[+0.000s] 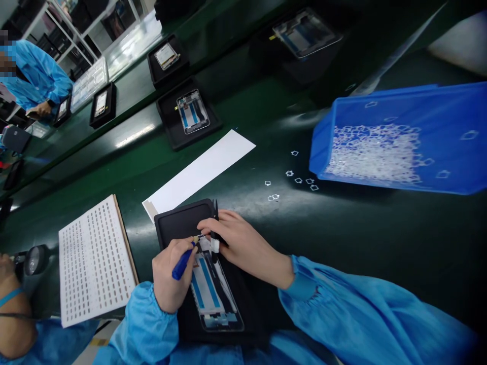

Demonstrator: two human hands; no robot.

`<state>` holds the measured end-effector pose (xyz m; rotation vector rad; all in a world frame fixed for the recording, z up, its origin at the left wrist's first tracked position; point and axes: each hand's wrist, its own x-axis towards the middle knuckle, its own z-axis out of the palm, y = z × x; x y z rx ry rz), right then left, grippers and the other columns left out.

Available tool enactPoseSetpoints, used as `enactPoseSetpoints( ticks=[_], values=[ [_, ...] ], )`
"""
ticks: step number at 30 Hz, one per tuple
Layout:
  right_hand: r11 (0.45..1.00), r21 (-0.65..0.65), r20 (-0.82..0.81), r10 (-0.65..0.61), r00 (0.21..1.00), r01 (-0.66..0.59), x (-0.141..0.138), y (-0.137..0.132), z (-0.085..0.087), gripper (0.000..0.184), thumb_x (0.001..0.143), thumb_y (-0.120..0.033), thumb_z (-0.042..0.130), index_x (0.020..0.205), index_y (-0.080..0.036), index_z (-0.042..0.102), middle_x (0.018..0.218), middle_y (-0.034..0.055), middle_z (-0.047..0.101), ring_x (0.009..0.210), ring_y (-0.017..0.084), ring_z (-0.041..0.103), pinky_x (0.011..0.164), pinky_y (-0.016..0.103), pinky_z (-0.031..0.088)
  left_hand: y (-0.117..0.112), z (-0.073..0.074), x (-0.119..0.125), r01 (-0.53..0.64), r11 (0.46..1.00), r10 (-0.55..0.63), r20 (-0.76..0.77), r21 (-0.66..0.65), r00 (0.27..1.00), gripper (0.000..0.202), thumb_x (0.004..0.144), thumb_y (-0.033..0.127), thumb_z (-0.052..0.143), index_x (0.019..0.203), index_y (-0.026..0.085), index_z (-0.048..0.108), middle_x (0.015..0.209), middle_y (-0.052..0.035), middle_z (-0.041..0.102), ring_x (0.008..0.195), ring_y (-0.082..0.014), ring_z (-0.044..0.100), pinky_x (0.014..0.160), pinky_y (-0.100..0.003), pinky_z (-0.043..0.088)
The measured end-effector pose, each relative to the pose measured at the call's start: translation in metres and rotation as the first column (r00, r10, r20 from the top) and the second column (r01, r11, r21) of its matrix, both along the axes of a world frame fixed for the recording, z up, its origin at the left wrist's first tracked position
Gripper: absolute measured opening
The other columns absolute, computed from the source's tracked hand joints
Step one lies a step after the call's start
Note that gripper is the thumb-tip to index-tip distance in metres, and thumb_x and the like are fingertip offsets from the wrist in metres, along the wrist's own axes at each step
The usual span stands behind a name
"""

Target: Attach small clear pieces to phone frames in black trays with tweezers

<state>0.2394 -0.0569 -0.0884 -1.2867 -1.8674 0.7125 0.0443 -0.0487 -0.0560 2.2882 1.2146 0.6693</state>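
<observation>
My left hand (172, 276) is closed around a blue-handled tool (183, 262) whose pale tip points at the upper end of an opened phone (213, 289); its exact kind is unclear. Dark tweezers (215, 223) with a white band are gripped in my right hand (243, 246), their points facing away from me. The fingertips of that hand rest close to the phone's top edge, beside the tool's tip. Blue strips and a dark ribbon run along the inside of the phone, which lies in a black tray (182, 221). My fingers partly cover its upper end.
A blue bin (449, 152) with many thin white rings stands right; several loose rings (298, 180) lie nearby. Beyond the tray lies a white strip (205, 170). Left are a board of small parts (95, 258) and another person's arm (13, 304). More phone trays (171, 121) stand behind.
</observation>
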Motion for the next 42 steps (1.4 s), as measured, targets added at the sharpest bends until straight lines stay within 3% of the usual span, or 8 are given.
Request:
enactPoseSetpoints(
  ticks=[5, 9, 17, 27, 32, 36, 39, 42],
  values=[
    [1.000, -0.005, -0.001, -0.015, 1.000, 0.015, 0.000, 0.001, 0.002, 0.047, 0.072, 0.011, 0.044, 0.104, -0.023, 0.050, 0.090, 0.0014, 0.066, 0.087, 0.021, 0.061, 0.093, 0.046, 0.045, 0.003, -0.011, -0.003, -0.209, 0.969, 0.233, 0.203, -0.133, 0.951, 0.009, 0.091, 0.027, 0.060, 0.094, 0.019, 0.057, 0.093, -0.0065, 0.069, 0.091, -0.0208, 0.070, 0.077, -0.032, 0.060],
    [1.000, -0.021, -0.008, -0.010, 1.000, 0.010, 0.000, 0.002, 0.002, 0.043, 0.075, 0.009, 0.047, 0.104, -0.022, 0.050, 0.090, 0.0015, 0.067, 0.087, 0.021, 0.061, 0.093, 0.046, 0.044, -0.001, -0.016, -0.005, -0.261, 0.941, 0.321, 0.320, -0.217, 0.891, 0.013, 0.090, 0.027, 0.061, 0.095, 0.019, 0.051, 0.093, -0.0069, 0.068, 0.089, -0.0205, 0.071, 0.074, -0.033, 0.061],
    [1.000, -0.012, -0.032, -0.001, 0.999, 0.001, 0.000, 0.001, 0.001, 0.049, 0.071, 0.012, 0.042, 0.105, -0.023, 0.049, 0.090, 0.0007, 0.066, 0.087, 0.021, 0.061, 0.092, 0.046, 0.044, 0.000, -0.001, -0.003, -0.081, 0.997, 0.079, 0.095, 0.018, 0.992, 0.006, 0.091, 0.019, 0.057, 0.096, 0.022, 0.055, 0.092, -0.0045, 0.069, 0.089, -0.0188, 0.070, 0.077, -0.029, 0.058],
    [1.000, -0.007, -0.026, 0.018, 1.000, -0.018, 0.001, 0.001, -0.001, 0.051, 0.068, 0.012, 0.041, 0.105, -0.023, 0.048, 0.090, 0.0012, 0.065, 0.088, 0.022, 0.060, 0.090, 0.045, 0.044, 0.007, 0.016, 0.007, 0.129, 0.990, -0.112, -0.250, 0.054, 0.962, 0.013, 0.093, 0.016, 0.050, 0.098, 0.023, 0.060, 0.093, -0.0038, 0.070, 0.079, -0.0170, 0.070, 0.069, -0.024, 0.054],
    [0.998, -0.059, 0.002, 0.000, 1.000, 0.000, 0.000, 0.001, -0.001, 0.048, 0.070, 0.010, 0.046, 0.105, -0.023, 0.051, 0.089, 0.0018, 0.067, 0.090, 0.024, 0.058, 0.085, 0.043, 0.046, 0.012, 0.010, 0.003, -0.060, 0.998, 0.059, 0.039, 0.027, 0.998, 0.006, 0.091, 0.022, 0.057, 0.097, 0.022, 0.057, 0.092, -0.0038, 0.070, 0.086, -0.0183, 0.069, 0.076, -0.027, 0.054],
    [0.998, -0.065, -0.019, 0.011, 1.000, -0.012, 0.001, 0.001, 0.000, 0.043, 0.074, 0.008, 0.050, 0.105, -0.022, 0.051, 0.087, 0.0004, 0.068, 0.087, 0.022, 0.059, 0.088, 0.044, 0.044, 0.010, 0.011, -0.007, -0.193, 0.981, 0.174, 0.342, 0.022, 0.923, 0.008, 0.094, 0.014, 0.045, 0.093, 0.022, 0.048, 0.088, -0.0025, 0.062, 0.091, -0.0174, 0.065, 0.084, -0.032, 0.052],
    [0.999, -0.051, -0.028, 0.009, 1.000, -0.011, 0.000, 0.002, -0.001, 0.043, 0.074, 0.008, 0.050, 0.104, -0.022, 0.052, 0.086, -0.0001, 0.067, 0.088, 0.022, 0.059, 0.088, 0.043, 0.044, 0.006, 0.009, -0.014, -0.041, 0.993, 0.031, 0.085, 0.112, 0.996, 0.018, 0.093, 0.010, 0.039, 0.092, 0.020, 0.054, 0.081, -0.0027, 0.056, 0.079, -0.0163, 0.059, 0.073, -0.029, 0.050],
    [0.999, -0.054, -0.014, -0.010, 1.000, 0.009, 0.000, 0.001, -0.003, 0.044, 0.073, 0.008, 0.049, 0.104, -0.022, 0.053, 0.086, 0.0005, 0.067, 0.089, 0.022, 0.059, 0.087, 0.042, 0.045, 0.002, 0.001, -0.014, 0.158, 0.961, -0.070, -0.349, 0.229, 0.934, 0.028, 0.089, 0.010, 0.044, 0.110, 0.020, 0.060, 0.077, -0.0027, 0.054, 0.068, -0.0169, 0.052, 0.060, -0.028, 0.043]
  ],
)
